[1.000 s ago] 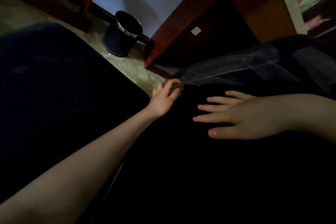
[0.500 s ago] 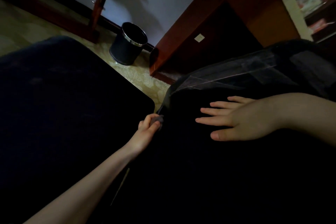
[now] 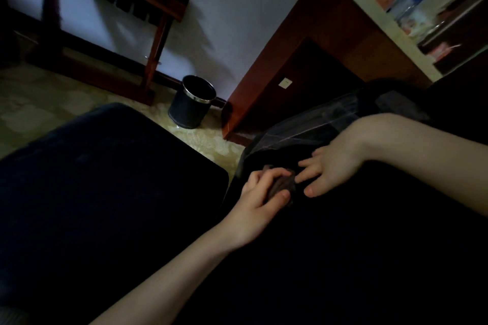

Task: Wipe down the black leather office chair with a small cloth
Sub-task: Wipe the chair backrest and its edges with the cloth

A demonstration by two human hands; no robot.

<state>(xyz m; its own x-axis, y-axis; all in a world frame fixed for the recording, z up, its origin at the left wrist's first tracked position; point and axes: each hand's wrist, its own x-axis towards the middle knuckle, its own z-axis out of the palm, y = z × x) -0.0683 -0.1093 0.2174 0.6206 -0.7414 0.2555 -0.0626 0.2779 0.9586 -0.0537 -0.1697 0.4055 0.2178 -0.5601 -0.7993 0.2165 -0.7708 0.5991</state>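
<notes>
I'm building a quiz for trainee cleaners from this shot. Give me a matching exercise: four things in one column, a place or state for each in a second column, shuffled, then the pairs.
Things
1. left hand
2. right hand
3. waste bin
4. desk

Places or states
A. stands on the patterned floor, near the wall
B. reddish-brown wood, upper right of the view
C. fingers curled round the small cloth, on the black chair
D. fingers straight and spread, just right of the small cloth

Pairs: 1-C, 2-D, 3-A, 4-B
</notes>
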